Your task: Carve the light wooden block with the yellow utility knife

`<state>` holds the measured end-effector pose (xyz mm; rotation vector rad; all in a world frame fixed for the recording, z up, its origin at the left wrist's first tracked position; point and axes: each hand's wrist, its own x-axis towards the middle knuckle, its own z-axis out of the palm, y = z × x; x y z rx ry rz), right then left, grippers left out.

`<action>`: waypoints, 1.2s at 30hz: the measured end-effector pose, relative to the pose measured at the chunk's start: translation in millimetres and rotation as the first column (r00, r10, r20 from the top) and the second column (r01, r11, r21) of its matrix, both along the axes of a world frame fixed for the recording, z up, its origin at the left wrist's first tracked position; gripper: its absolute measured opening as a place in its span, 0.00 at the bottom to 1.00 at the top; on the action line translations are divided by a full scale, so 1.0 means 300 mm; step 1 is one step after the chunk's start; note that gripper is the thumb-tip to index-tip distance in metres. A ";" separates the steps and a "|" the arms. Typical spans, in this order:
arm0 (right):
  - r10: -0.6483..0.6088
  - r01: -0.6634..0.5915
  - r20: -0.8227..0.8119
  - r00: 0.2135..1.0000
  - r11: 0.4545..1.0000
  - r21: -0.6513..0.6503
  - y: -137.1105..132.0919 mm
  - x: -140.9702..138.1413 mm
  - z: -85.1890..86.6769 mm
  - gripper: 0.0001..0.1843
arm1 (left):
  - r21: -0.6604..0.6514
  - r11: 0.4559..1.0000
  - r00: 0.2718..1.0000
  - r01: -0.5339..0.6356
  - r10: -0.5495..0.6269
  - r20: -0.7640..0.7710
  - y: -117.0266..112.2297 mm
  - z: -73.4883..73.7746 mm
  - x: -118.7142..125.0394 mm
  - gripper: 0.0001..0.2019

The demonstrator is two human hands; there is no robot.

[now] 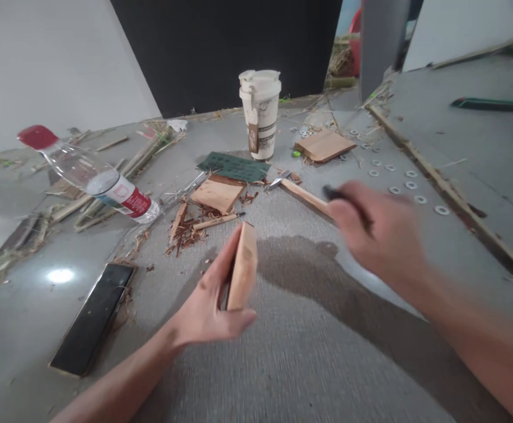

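Note:
In the head view, my left hand [212, 299] grips a small pale wooden block [244, 267] on edge, fingers behind it and thumb at its lower end. My right hand [377, 229], blurred by motion, is closed round a black-handled tool [333, 192]; its working end cannot be made out. Just beyond that hand lies a hammer [304, 195] with a wooden handle and metal head. Past the block are a flat wooden piece [218, 194], a wooden stick like a pencil [215, 222] and brown shavings [189, 235]. A dark green sheet [234, 167] lies behind them.
A white lidded cup [262, 114] stands at the back, near another wooden piece [325, 144] and several metal washers [410, 185]. On the left are a tilted plastic bottle [101, 182] and a black phone-like slab [93, 317]. A long wooden strip [445, 185] lies right.

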<state>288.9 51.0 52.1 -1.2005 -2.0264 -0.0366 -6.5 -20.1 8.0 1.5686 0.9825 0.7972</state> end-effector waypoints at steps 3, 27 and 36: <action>0.223 -0.221 0.092 0.970 0.975 -0.030 -0.067 -0.076 -0.014 0.19 | -0.093 0.991 0.995 -0.096 0.099 0.032 0.027 -0.001 -0.023 0.57; 0.435 -0.429 0.134 0.890 0.900 -0.076 -0.152 -0.160 -0.012 0.27 | -0.099 0.994 0.998 -0.042 0.046 0.038 0.016 0.007 0.013 0.65; 0.408 -0.427 0.238 0.881 0.904 0.033 -0.156 -0.147 0.008 0.28 | 0.036 0.999 0.997 -0.009 0.011 -0.076 -0.009 0.052 0.025 0.56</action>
